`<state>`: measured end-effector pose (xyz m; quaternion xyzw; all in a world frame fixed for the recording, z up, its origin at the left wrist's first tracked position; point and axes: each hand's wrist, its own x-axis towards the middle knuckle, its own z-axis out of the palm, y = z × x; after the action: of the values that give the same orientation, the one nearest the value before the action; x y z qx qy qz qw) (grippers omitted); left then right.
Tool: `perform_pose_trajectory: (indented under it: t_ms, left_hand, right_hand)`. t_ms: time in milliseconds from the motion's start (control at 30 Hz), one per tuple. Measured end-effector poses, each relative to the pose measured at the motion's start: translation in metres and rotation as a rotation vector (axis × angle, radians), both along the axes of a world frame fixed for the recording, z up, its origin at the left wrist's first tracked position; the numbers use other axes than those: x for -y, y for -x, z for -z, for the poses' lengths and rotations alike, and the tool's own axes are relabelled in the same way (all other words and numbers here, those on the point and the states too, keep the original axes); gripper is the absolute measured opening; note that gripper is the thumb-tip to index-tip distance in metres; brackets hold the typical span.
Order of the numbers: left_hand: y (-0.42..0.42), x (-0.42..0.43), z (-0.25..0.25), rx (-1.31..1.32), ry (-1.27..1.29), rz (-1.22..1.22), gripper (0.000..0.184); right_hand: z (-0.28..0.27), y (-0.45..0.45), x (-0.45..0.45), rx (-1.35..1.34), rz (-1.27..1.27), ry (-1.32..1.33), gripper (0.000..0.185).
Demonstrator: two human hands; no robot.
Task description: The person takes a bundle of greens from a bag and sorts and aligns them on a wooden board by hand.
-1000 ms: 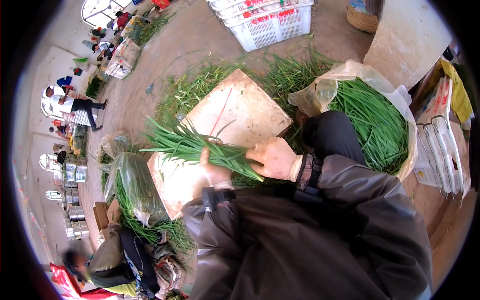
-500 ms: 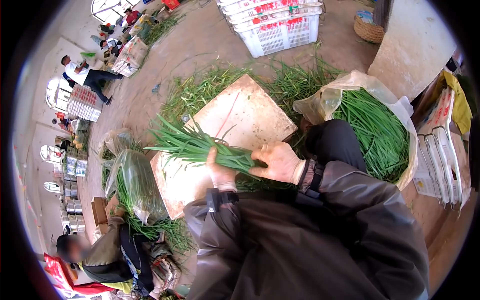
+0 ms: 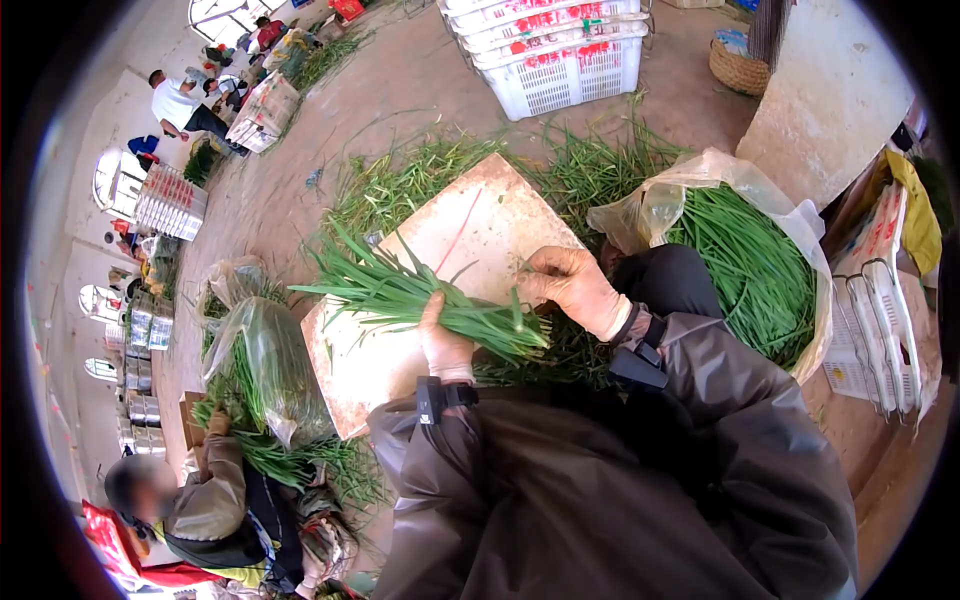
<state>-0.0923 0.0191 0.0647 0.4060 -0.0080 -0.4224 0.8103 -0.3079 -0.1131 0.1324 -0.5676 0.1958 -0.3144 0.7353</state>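
Green bundle (image 3: 385,290): long, flat leaves held over the board (image 3: 505,220), the loose tips fanning toward its left side and the gathered ends reaching past its near edge.
Left hand (image 3: 446,345): closed around the bundle's middle, thumb laid across the leaves.
Right hand (image 3: 575,288): just beside the gathered ends, fingers curled toward the thumb; I cannot tell whether they meet or pinch a blade.
Loose greens (image 3: 405,185): strewn on the floor (image 3: 300,180) along the board's far edges.
Open sack (image 3: 640,212): right of the board, filled with upright-packed green leaves.
Clear bag (image 3: 280,355): left of the board, near its edge, greens about it.
White crates (image 3: 565,85): stacked beyond the board.
Seated person (image 3: 208,500): lower left of the board, a hand on some greens.
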Motion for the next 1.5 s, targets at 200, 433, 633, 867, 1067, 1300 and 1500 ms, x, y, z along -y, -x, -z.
perform_pose_trajectory:
  t_ms: [200, 433, 633, 867, 1067, 1300, 1500]
  left_hand:
    - [0.005, -0.003, -0.02, -0.055, -0.064, -0.079, 0.032]
    - [0.003, -0.006, -0.029, -0.021, 0.054, -0.044, 0.033]
    - [-0.001, -0.001, -0.012, -0.041, 0.005, -0.058, 0.03]
    - [0.013, -0.003, -0.028, -0.049, -0.065, 0.014, 0.034]
    - [-0.001, 0.0, -0.01, -0.051, -0.045, -0.092, 0.034]
    - [-0.005, 0.001, -0.003, -0.038, -0.019, -0.118, 0.03]
    - [-0.006, 0.001, 0.003, -0.077, 0.017, -0.082, 0.032]
  right_hand:
    - [0.004, 0.017, 0.029, -0.539, 0.29, 0.703, 0.025]
    - [0.024, 0.015, 0.016, -0.445, -0.206, 0.548, 0.063]
    - [0.016, 0.006, -0.003, -0.489, -0.272, 0.695, 0.076]
    - [0.02, -0.008, -0.017, -0.388, 0.089, 1.01, 0.052]
    - [0.003, -0.002, -0.025, -0.2, 0.195, 1.323, 0.017]
    - [0.028, -0.007, -0.034, -0.552, -0.076, 1.193, 0.024]
    - [0.027, -0.015, -0.044, -0.67, -0.077, 1.197, 0.021]
